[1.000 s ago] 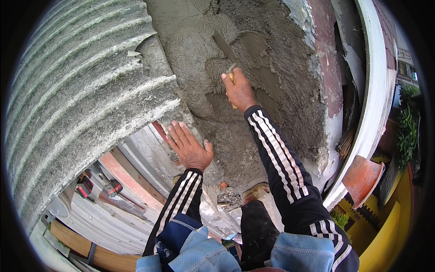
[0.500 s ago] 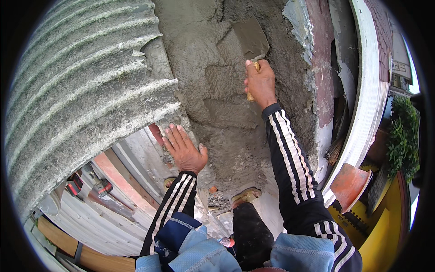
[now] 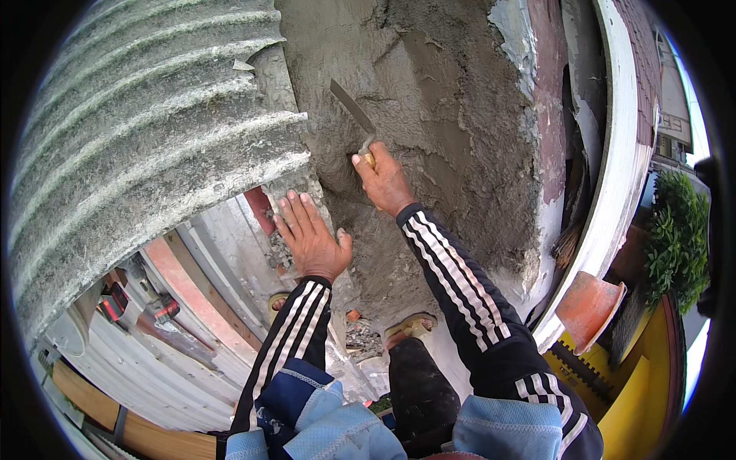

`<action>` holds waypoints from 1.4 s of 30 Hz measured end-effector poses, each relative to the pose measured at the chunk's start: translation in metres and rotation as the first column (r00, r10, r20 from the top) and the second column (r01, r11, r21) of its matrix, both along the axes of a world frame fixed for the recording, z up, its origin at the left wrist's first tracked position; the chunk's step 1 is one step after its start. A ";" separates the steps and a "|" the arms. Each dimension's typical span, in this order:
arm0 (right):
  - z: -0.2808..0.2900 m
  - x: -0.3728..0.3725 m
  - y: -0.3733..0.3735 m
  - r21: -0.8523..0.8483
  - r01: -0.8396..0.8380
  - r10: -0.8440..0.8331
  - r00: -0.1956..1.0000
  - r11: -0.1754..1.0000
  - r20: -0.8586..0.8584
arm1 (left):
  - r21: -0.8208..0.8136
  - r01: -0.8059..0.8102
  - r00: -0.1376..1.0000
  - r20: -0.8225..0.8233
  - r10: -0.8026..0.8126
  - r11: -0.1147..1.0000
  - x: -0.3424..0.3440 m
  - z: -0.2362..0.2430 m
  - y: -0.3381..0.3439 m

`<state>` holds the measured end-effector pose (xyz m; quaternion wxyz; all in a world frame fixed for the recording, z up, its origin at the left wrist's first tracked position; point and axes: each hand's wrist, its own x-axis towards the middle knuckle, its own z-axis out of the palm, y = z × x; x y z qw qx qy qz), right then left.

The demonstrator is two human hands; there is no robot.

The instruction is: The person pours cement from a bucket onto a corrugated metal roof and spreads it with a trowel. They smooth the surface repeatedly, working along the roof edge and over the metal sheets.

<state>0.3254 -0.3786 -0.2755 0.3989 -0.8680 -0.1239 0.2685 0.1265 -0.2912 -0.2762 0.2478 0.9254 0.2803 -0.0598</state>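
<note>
My right hand (image 3: 383, 180) is closed round the handle of a steel trowel (image 3: 351, 106), whose narrow-looking blade angles up and left over wet grey mortar (image 3: 429, 100) with uneven ridges and smeared patches. My left hand (image 3: 313, 241) is open, fingers stretched out, palm down on the rough concrete edge beside the mortar, just below the end of a weathered grey corrugated sheet (image 3: 146, 130). The mortar band runs between that sheet and a peeling white and maroon edge (image 3: 550, 138) at the right.
A curved white board (image 3: 613, 153) borders the right side, with an orange container (image 3: 583, 310) near it and green foliage (image 3: 675, 238) beyond. Red-and-black power tools (image 3: 165, 310) lie among metal sheets at lower left. My sandaled foot (image 3: 414, 328) shows below, beside small rubble.
My right hand first rose rightward with the trowel, then came down and left, turning the blade from broad face to near edge-on. My left hand stays on the edge, shifted slightly upward in view.
</note>
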 end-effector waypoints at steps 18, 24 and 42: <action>0.049 0.103 0.002 -0.094 0.286 -0.194 0.823 0.954 0.534 | -0.262 -0.853 0.479 -0.053 0.876 0.451 0.048 -0.033 0.047; 0.089 0.104 -0.006 0.162 0.377 -0.406 0.883 0.912 0.234 | -0.217 -0.903 0.386 -0.024 0.922 0.372 0.070 -0.083 0.054; 0.100 0.051 -0.035 0.278 0.420 -0.439 0.898 0.864 0.007 | 0.021 -0.956 0.289 -0.097 0.952 0.292 0.085 -0.046 0.048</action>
